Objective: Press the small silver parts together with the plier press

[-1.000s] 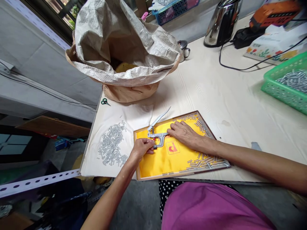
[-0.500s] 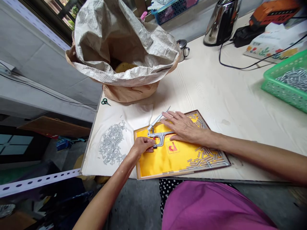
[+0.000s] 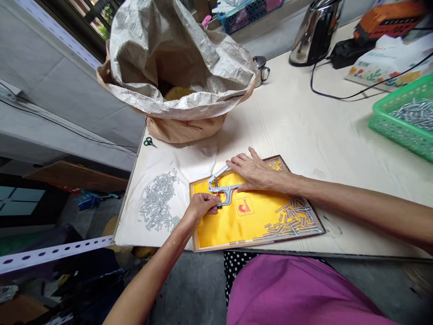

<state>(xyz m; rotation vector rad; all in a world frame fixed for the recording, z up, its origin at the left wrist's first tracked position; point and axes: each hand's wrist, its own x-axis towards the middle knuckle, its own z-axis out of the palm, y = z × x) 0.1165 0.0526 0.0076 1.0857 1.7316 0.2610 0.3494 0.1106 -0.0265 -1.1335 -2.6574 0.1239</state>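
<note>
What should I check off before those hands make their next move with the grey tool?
1. Left hand at the grey tool's head: ok, fingers pinched there.
2. Anything held in those fingers: cannot tell, hidden.
3. Right hand at the handles: ok, at the lever and lower handle, which stand apart.
4. Scissors away from both hands: ok, near the sack.
5. Metal pieces all together: not ok, some in the yellow-lined tray, some outside, left of it.

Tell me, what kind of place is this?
Probably a small workshop, maybe at home: a lever tool, a pile of small silvery pieces and a kettle share one table.
</note>
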